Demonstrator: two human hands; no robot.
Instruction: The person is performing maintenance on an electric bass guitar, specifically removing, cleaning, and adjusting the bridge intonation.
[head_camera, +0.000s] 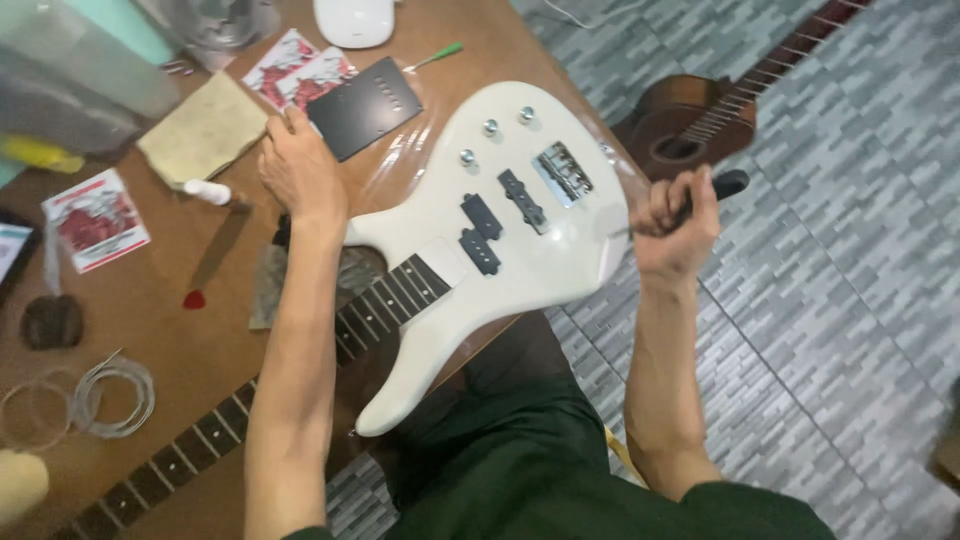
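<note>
Hands apart, right (672, 222) fisted around screwdriver (712, 190), left (297, 165) flat on table (180, 350)

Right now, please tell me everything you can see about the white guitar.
The white guitar lies face up on the brown table, its glossy body hanging partly over the edge. It has no strings, two black pickups, a metal bridge, three metal knobs and a dark fretted neck. The left hand rests beside its upper horn; the right hand holds a black-handled tool at its end.

Glossy white guitar body (500, 230), shiny metal bridge (562, 172), matt brown wooden-looking table (150, 330), probably a rough cloth (205, 128).
</note>
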